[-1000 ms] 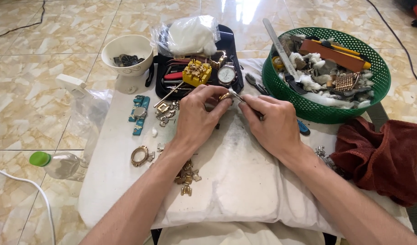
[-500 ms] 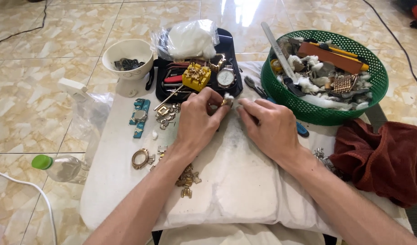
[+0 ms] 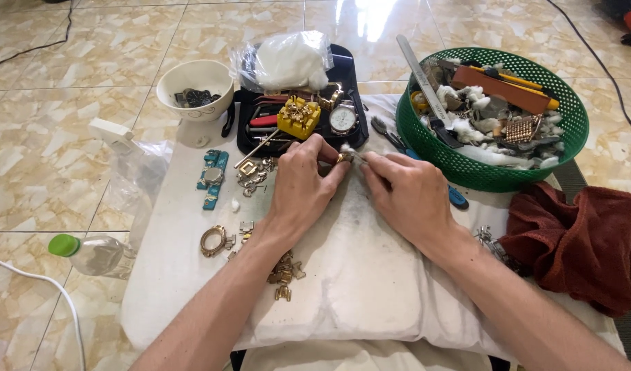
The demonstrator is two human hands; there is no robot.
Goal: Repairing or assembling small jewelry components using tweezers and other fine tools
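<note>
My left hand (image 3: 303, 180) pinches a small gold-coloured watch part (image 3: 344, 157) between thumb and fingertips, above a white cushion (image 3: 370, 275). My right hand (image 3: 403, 194) meets it from the right, its fingertips closed on a thin tool whose tip touches the part; most of the tool is hidden in the hand. Loose gold band links (image 3: 282, 273) lie under my left forearm. A gold watch case ring (image 3: 212, 241) rests left of that forearm.
A black tray (image 3: 245, 124) holds a wristwatch (image 3: 343, 118), a yellow tool block (image 3: 298, 117) and hand tools. A white bowl (image 3: 195, 89) stands at back left, a green basket (image 3: 494, 117) of tools at back right. A brown cloth (image 3: 576, 244) lies right, a plastic bottle (image 3: 88, 253) left.
Both hands stayed together on the small gold part with only slight shifts of the fingers. The view has drifted a little.
</note>
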